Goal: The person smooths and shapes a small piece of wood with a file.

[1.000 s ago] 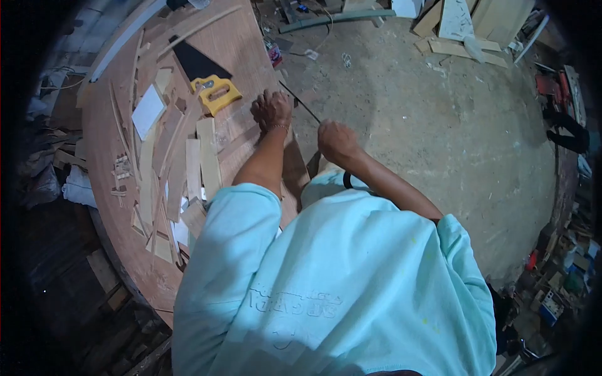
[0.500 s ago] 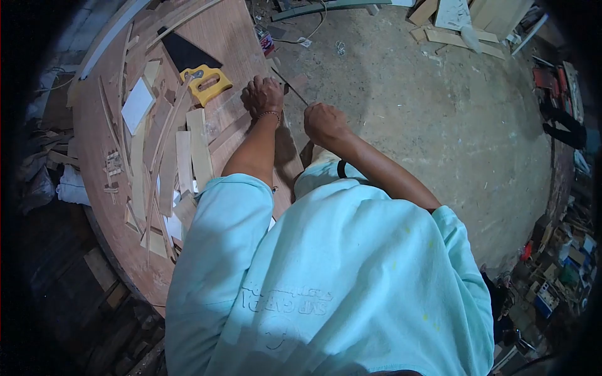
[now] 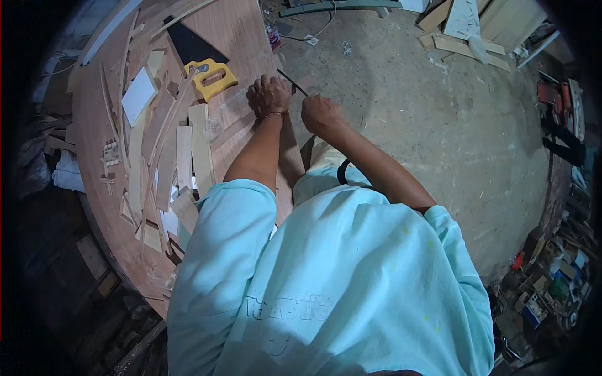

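My right hand (image 3: 322, 115) is closed around the near end of a thin dark rod-like tool (image 3: 292, 81). The tool slants forward and left to the table edge, just past my left hand. My left hand (image 3: 269, 96) rests at the right edge of the wooden table (image 3: 241, 37), fingers curled down; what lies under them is hidden. A small dark piece (image 3: 293, 89) shows beside its thumb side. Close to the left hand lies a handsaw (image 3: 213, 79) with a yellow handle and dark blade.
Wood strips (image 3: 199, 144) and a white diamond-shaped piece (image 3: 139, 96) litter the table's left part. Beyond the table edge is the concrete floor (image 3: 426, 138). Boards (image 3: 470, 47) stand at the back right, and mixed clutter (image 3: 539, 301) lines the right side.
My right hand has moved slightly forward and left, closer to my left hand, and less of the tool shows. The left hand stays at the table edge; the view has shifted a little.
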Motion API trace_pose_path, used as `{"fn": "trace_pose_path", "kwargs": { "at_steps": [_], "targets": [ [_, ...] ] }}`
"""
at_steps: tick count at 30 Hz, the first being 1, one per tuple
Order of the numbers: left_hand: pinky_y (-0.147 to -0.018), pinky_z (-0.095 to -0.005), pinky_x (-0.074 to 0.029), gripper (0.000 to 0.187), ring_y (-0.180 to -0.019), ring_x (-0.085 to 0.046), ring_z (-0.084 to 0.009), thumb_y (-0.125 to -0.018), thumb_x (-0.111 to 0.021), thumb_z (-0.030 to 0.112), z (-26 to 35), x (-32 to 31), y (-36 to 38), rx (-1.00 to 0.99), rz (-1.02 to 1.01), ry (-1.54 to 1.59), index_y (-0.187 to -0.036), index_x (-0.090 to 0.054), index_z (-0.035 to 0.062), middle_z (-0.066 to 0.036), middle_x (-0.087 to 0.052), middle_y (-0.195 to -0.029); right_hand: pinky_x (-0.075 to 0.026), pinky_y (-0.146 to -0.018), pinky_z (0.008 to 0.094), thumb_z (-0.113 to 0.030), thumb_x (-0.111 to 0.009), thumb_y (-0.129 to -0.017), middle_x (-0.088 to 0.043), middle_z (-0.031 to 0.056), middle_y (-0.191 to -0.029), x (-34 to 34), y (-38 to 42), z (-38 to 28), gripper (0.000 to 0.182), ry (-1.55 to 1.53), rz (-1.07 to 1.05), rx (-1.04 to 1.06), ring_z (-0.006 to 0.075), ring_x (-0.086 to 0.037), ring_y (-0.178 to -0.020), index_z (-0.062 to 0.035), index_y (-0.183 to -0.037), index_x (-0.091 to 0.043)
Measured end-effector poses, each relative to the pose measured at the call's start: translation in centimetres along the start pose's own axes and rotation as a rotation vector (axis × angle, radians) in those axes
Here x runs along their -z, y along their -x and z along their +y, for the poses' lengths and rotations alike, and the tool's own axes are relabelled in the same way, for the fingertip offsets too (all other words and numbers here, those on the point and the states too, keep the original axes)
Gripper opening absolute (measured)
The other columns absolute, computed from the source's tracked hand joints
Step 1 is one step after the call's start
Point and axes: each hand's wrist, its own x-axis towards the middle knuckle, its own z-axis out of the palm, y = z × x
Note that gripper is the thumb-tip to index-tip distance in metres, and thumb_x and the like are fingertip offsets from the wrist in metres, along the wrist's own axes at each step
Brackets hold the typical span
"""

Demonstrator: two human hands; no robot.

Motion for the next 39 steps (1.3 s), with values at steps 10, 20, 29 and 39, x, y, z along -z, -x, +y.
{"fn": "trace_pose_path", "kwargs": {
  "at_steps": [10,20,29,39],
  "targets": [
    [-0.079,-0.0394,-0.033,0.024,-0.087,-0.046,-0.0253,-0.076,-0.043,0.025,0.0,-0.8,0.1,0.010,0.118,0.048,-0.070,-0.059,0.0078,-0.008,-0.051,-0.086,-0.047,-0.057,0.0386,-0.010,-0.038,-0.075,-0.058,0.0187,-0.072,-2.7,-0.1,1.0,0.018,-0.034,0.098,0.073,0.0316,-0.059,-0.070,0.0008,-0.076,-0.053],
    [-0.077,-0.0380,-0.034,0.025,-0.086,-0.047,-0.0238,-0.078,-0.043,0.026,0.3,0.0,0.2,0.049,0.092,-0.030,-0.071,-0.059,0.0087,-0.008,-0.051,-0.085,-0.048,-0.052,0.0342,-0.007,-0.044,-0.072,-0.057,0.0176,-0.071,-1.5,2.7,0.6,0.014,-0.055,0.164,0.002,0.0303,-0.059,-0.066,0.0033,-0.074,-0.054],
    [-0.077,-0.0377,-0.033,0.024,-0.087,-0.046,-0.0235,-0.078,-0.043,0.027,0.2,0.1,0.0,0.060,0.006,-0.044,-0.073,-0.058,0.0088,-0.007,-0.050,-0.086,-0.046,-0.048,0.0334,-0.010,-0.045,-0.072,-0.058,0.0136,-0.069,2.1,3.0,-0.4,0.015,0.132,0.084,0.054,0.0244,-0.059,-0.065,-0.0007,-0.073,-0.056],
    [-0.079,-0.0424,-0.030,0.016,-0.085,-0.043,-0.0282,-0.073,-0.046,0.021,-0.3,-1.9,-0.1,0.087,0.091,0.032,-0.069,-0.055,0.0070,-0.010,-0.048,-0.083,-0.046,-0.051,0.0320,-0.010,-0.048,-0.067,-0.058,0.0091,-0.070,-0.9,-2.9,0.2,0.010,0.068,0.165,0.227,0.0215,-0.059,-0.068,-0.0072,-0.068,-0.058]
  ]
}}
